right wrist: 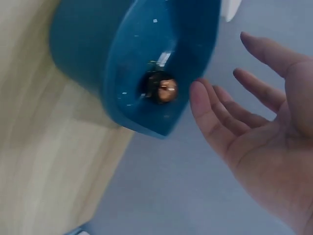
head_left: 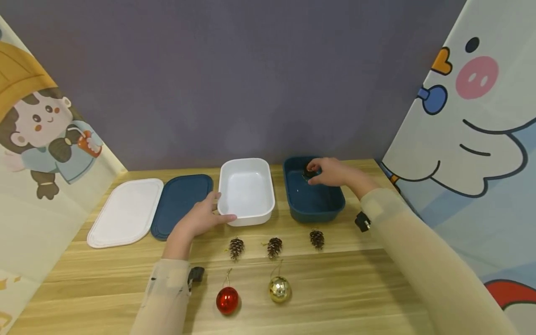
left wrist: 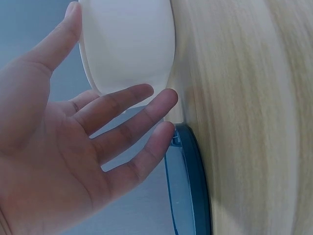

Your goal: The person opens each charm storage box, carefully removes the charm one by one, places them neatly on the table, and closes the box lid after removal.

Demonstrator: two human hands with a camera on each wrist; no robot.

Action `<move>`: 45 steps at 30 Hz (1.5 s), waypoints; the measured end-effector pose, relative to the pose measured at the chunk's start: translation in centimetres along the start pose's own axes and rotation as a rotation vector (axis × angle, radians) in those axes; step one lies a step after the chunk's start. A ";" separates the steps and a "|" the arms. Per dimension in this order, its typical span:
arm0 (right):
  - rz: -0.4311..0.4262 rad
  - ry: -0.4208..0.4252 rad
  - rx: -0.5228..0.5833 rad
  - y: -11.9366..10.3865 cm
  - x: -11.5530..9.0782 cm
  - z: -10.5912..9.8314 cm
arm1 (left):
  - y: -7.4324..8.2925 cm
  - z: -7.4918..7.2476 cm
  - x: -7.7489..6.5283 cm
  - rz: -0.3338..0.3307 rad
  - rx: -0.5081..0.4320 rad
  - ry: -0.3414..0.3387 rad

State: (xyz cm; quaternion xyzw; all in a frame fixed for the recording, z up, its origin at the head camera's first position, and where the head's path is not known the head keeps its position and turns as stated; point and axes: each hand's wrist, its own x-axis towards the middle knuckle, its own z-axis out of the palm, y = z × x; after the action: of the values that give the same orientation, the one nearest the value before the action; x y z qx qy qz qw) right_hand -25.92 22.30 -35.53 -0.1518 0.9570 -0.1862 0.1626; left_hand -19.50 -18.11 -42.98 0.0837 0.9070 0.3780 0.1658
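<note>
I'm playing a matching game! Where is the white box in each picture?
Head: near the middle, the white box sits just left of the blue box.
Left wrist: the white box is at the top, left of centre.
Right wrist: only a small white piece, probably the white box, shows at the top edge, right of centre.
Shared landmark: the wooden table, seen in all three views.

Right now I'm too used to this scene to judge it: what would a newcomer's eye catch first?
Probably the shiny red bauble and gold bauble, nearest the viewer on the wood-grain table. Next, the right hand over the dark blue container, with a dark, copper-glinting object inside it.
</note>
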 end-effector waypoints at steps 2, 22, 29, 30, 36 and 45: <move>0.013 0.016 0.009 0.3 0.7 0.2 | 0.0 0.0 0.0 0.000 0.000 -0.001; 0.135 -0.001 -0.008 1.0 4.5 2.9 | -0.2 0.0 0.0 -0.004 -0.003 -0.004; 0.158 -0.016 -0.036 1.3 5.0 3.2 | -0.1 -0.1 0.1 -0.001 -0.010 -0.007; 0.159 -0.017 -0.029 1.4 5.1 3.2 | -0.1 -0.1 0.1 -0.003 -0.008 -0.004; 0.175 -0.050 0.022 1.8 5.6 3.0 | -0.1 -0.1 0.1 -0.010 -0.007 -0.009; 0.187 -0.028 -0.018 1.6 5.4 3.1 | 0.0 -0.2 0.1 -0.006 -0.002 -0.012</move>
State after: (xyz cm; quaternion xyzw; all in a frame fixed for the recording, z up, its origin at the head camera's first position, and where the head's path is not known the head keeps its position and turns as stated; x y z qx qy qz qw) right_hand -30.00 20.84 -40.29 -0.0657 0.9662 -0.1595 0.1915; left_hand -19.64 -18.19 -42.83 0.0830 0.9059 0.3778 0.1726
